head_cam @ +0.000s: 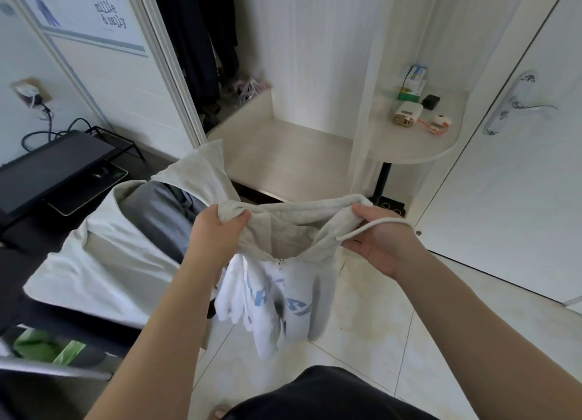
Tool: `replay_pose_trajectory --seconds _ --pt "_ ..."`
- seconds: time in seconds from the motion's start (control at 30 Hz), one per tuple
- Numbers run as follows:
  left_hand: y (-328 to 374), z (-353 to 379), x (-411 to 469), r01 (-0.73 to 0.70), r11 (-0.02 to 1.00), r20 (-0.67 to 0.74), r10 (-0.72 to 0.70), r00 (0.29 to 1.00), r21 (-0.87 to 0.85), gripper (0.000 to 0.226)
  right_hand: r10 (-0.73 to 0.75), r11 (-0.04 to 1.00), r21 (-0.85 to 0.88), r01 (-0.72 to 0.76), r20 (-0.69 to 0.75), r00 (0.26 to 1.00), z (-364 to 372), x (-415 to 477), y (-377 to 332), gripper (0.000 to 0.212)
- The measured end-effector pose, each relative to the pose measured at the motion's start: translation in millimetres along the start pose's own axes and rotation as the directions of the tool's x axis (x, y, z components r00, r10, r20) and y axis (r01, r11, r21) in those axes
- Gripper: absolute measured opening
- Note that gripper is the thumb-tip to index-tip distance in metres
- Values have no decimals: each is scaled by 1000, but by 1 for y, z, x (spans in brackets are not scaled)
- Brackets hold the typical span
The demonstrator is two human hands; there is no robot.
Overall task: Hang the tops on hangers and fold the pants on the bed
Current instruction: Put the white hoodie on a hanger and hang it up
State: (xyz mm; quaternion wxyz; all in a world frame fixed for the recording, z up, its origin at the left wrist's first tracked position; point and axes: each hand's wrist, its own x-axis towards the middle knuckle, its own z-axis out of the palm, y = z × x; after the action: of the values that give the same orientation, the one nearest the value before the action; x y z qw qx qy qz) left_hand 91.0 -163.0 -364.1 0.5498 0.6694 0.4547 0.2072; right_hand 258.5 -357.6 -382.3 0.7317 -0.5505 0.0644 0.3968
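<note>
I hold a light grey hooded top [293,230] with blue lettering in the air above the floor. My left hand [217,230] grips the bunched fabric at its left shoulder. My right hand [381,240] holds the opposite edge of the neck opening, and a white drawstring [374,226] loops over that wrist. The hood [201,171] sticks up behind my left hand. The body of the top hangs down, blurred. Grey pants [157,215] lie on the white bed [94,262] at the left. No hanger is in sight.
An open wardrobe [283,155] with a bare shelf stands ahead, dark clothes [201,41] hanging in its left part. A rounded side shelf [415,136] carries small boxes and gadgets. A white door [519,167] is on the right. A dark monitor [53,167] sits at the left.
</note>
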Motion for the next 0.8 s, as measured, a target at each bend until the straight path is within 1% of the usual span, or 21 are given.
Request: replay_pose_trajectory --seconds 0.07,0.1,0.13,0.17,0.2,0.23,0.27,0.3,0.33,0.4,0.43,0.53,0.57,0.63,0.73,0.8 --pt "-1 4 -2 27 996 9 -27 1000 -87 15 66 996 -64 -65 12 998 0 6 11 35" --pt "-1 8 -3 28 991 12 -27 1000 -128 11 121 975 -190 -113 30 992 -1 9 16 30" --pt "-1 11 -5 21 987 4 -21 1000 -158 8 174 898 -415 -142 39 984 -3 10 21 24" --pt "1 14 -5 7 985 -10 -9 1000 -175 8 215 733 -665 -139 34 976 -6 11 23 23" --pt "3 15 -5 -13 983 -26 8 1000 -184 9 249 520 -847 -114 22 968 -9 11 23 27" --pt "6 15 -3 -46 981 -39 40 998 -187 9 267 326 -942 -76 15 964 -10 11 20 30" --pt "11 15 -2 -87 978 -47 80 996 -188 8 263 196 -980 -42 12 965 -10 11 17 31" --pt "16 14 -1 -130 974 -51 123 991 -186 9 244 125 -992 -14 17 970 -11 12 12 31" --pt "22 14 0 -173 967 -51 167 985 -186 11 206 105 -994 21 43 978 -9 11 5 31" --pt "38 13 2 -273 939 -52 268 962 -207 12 91 147 -977 153 167 982 -1 10 -10 31" --pt "48 13 4 -323 922 -64 317 946 -212 12 26 171 -958 229 237 971 4 9 -19 32" --pt "84 14 15 -443 877 -142 422 896 -189 15 -126 226 -881 416 397 909 29 4 -54 38" --pt "98 13 20 -477 861 -171 450 876 -176 18 -193 216 -852 477 441 876 37 2 -68 40" --pt "129 10 31 -541 825 -217 505 835 -161 20 -345 149 -794 589 516 784 56 -1 -99 44" --pt "182 0 46 -642 756 -281 593 755 -130 28 -493 -13 -721 693 607 623 89 -11 -152 52" --pt "217 -9 56 -699 710 -323 644 694 -85 30 -549 -156 -683 713 660 512 114 -15 -188 56"
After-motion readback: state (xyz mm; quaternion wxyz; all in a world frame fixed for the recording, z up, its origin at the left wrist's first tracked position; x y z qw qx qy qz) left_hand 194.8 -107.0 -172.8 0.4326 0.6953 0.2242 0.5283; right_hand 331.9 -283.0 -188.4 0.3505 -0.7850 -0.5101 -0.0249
